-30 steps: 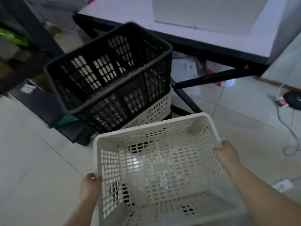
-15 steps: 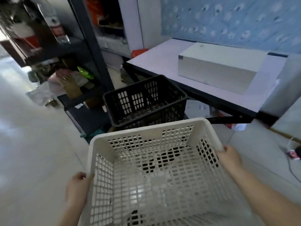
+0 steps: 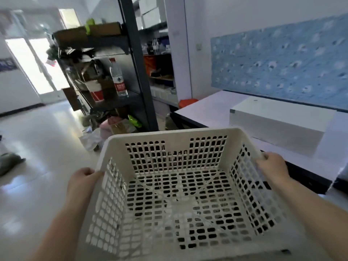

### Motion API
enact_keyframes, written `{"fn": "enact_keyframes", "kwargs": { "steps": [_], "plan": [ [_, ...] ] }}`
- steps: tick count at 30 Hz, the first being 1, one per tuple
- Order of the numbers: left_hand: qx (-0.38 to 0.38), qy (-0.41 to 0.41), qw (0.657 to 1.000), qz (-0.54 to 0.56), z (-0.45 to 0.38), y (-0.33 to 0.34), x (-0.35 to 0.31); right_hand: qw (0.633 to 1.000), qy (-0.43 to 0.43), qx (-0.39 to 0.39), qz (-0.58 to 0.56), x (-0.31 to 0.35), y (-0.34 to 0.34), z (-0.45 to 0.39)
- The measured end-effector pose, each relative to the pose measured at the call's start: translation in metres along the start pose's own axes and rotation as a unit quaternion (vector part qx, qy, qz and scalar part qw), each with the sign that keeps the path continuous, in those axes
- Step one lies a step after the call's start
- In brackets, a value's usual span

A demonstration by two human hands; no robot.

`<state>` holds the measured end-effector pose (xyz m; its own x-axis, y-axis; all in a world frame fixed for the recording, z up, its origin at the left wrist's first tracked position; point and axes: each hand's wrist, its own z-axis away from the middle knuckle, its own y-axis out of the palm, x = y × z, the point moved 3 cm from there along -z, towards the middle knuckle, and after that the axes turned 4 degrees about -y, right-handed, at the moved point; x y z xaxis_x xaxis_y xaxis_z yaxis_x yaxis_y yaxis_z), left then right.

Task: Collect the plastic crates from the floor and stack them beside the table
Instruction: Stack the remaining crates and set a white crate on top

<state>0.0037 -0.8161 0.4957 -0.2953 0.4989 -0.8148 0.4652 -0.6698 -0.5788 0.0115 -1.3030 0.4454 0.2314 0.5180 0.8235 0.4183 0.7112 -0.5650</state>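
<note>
I hold a white perforated plastic crate in front of me, raised about level with the table top. My left hand grips its left rim and my right hand grips its right rim. The crate is empty and tilted slightly toward me. Dark shapes show through the holes in its floor; the black crate seen earlier is hidden behind it. The white table with its black edge stands just right of the crate.
A white box lies on the table. A dark metal shelf rack with a bottle, cups and bags stands ahead left. Crumpled bags lie at its foot. Glossy floor stretches left toward a bright doorway.
The white crate has been lifted from low over the floor to table height, covering the black crate and the white one under it. My view has tipped upward. Both hands kept their hold.
</note>
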Motion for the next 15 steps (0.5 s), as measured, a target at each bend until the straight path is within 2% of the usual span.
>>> {"fn": "enact_keyframes", "kwargs": {
  "steps": [8, 15],
  "plan": [
    [-0.050, 0.022, 0.998, 0.044, -0.030, -0.010, -0.055, 0.997, -0.067, -0.036, -0.006, 0.071, 0.007, -0.068],
    [-0.056, 0.025, 0.993, 0.097, -0.095, 0.019, -0.091, 0.993, -0.092, -0.078, 0.000, 0.114, 0.025, -0.141]
  ]
}}
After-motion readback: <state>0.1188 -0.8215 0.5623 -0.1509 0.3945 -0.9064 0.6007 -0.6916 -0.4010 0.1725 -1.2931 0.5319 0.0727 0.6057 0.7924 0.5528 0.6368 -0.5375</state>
